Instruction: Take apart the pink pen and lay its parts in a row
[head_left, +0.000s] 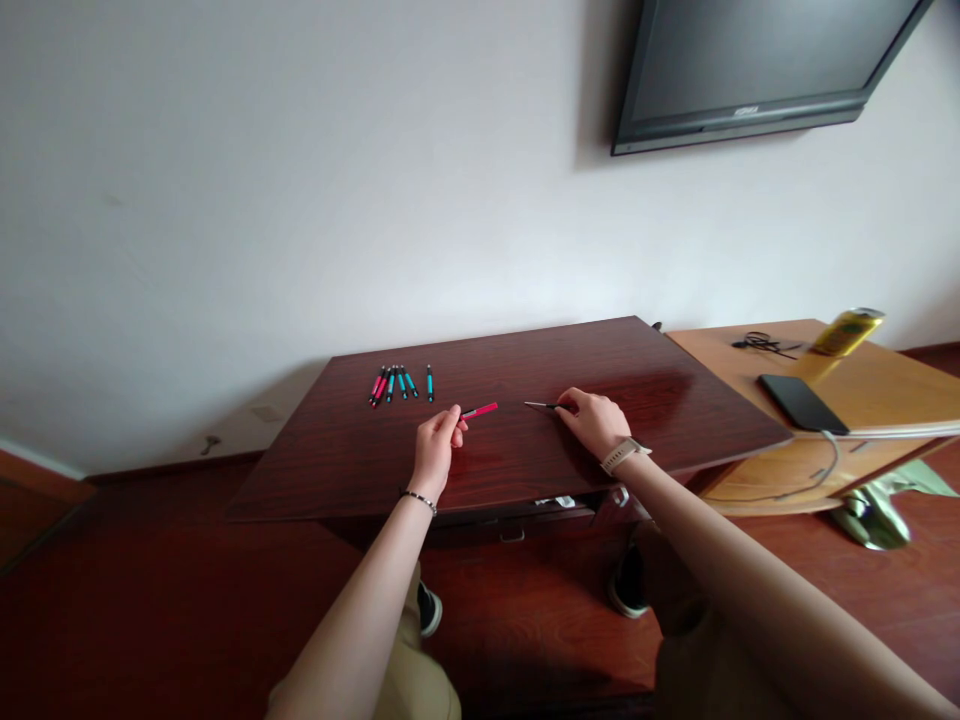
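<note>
We pinch slim pink plastic tube [484, 409] (left hand [435, 446]), thin dark rod [541, 405] (right hand [597, 424]), unjoined; slender pink-and-turquoise plastic pens [402, 383] look complete.

A pink pen part [481, 410] tilts slightly; right of the pink pen part, apart, a slim rod [540, 405] points left.

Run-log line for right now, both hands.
left hand: holding pink pen part; right hand: holding slim piece; pens: lying on table
</note>
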